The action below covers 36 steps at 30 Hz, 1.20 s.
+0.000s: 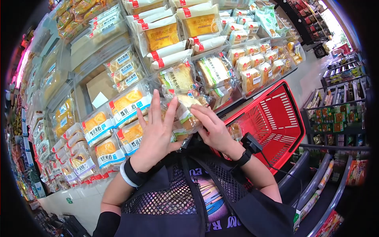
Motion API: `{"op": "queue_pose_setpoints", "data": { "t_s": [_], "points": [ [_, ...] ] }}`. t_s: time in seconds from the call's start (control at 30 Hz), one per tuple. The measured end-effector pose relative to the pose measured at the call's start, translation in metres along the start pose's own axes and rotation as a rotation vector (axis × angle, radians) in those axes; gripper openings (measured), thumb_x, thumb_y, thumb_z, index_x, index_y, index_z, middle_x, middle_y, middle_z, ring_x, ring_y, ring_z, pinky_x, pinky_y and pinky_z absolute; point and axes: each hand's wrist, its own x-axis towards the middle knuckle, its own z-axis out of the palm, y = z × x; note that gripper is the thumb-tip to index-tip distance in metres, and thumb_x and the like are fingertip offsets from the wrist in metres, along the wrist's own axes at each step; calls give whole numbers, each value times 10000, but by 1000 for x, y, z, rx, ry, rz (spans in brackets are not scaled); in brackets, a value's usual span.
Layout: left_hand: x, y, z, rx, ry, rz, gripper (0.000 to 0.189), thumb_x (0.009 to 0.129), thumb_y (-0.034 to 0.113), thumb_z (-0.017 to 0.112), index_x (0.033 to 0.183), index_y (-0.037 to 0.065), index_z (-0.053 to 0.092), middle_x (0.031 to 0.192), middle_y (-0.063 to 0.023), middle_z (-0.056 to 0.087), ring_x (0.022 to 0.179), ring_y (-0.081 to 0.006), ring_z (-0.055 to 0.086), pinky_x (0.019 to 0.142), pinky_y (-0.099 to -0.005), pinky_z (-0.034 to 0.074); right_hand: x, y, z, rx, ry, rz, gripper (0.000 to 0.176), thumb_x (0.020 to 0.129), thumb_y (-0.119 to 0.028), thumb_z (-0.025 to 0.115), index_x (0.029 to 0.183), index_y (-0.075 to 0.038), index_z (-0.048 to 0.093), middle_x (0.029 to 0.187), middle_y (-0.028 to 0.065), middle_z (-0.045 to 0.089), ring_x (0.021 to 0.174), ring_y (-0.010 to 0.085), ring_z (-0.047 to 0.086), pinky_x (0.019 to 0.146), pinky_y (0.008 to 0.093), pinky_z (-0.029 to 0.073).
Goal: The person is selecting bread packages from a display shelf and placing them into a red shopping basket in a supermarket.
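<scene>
A clear-wrapped pack of bread (185, 108) with a green and white label is in front of my chest. The fingers of my right hand (215, 130) are closed on its right side. My left hand (155, 132) is open at its left side, fingers spread and pointing up, the thumb near the lower end of the pack. Just beyond the pack lie wrapped toast packs (215, 73) in a display bin. Left of my left hand are bread packs with blue and white labels (132, 104).
A red shopping basket (276, 122) stands at my right, with a wrapped item partly visible inside. Further bins hold large toast bags (162, 35) and small wrapped cakes (252, 59). Snack shelves (339, 114) line the far right, and curved metal rails (304, 177) run at the lower right.
</scene>
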Motion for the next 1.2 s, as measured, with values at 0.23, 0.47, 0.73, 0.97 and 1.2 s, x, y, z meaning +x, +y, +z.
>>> {"op": "queue_pose_setpoints", "data": {
  "t_s": [0.23,0.47,0.73,0.97,1.2],
  "points": [
    [3,-7,6,-129,80,26,1197,500,207,864,1472,127,170,1514,-247,80,1390,-410,186,1068,-650,115,-9,-4,2,-65,-202,348,807,686,43,632,1397,1,253,1329,217,419,1235,394,415,1021,494,365],
    [-7,-9,-13,-1,-70,101,1191,489,250,891,1473,213,221,1500,-296,77,1394,-435,152,1055,-661,99,6,2,17,-29,-88,228,763,693,94,572,1401,10,302,1334,244,400,1227,406,416,1016,423,385],
    [3,-7,3,145,8,84,1098,465,288,887,1425,207,359,1504,-284,81,1380,-428,200,1053,-649,125,12,3,18,-14,-48,200,779,693,125,538,1417,-30,295,1345,217,401,1225,388,422,1015,420,392],
    [1,-4,6,114,-32,31,1169,478,294,893,1461,188,268,1509,-288,36,1380,-424,204,1036,-665,149,10,-1,8,87,-76,265,839,657,66,668,1405,-5,293,1345,234,398,1251,392,401,1030,421,368],
    [-2,-14,6,76,-37,54,1226,490,386,884,1477,128,205,1509,-299,1,1397,-449,137,1035,-666,137,7,2,17,-4,-73,219,848,649,78,655,1400,11,267,1357,242,362,1250,417,379,1047,433,352]
  ]
}}
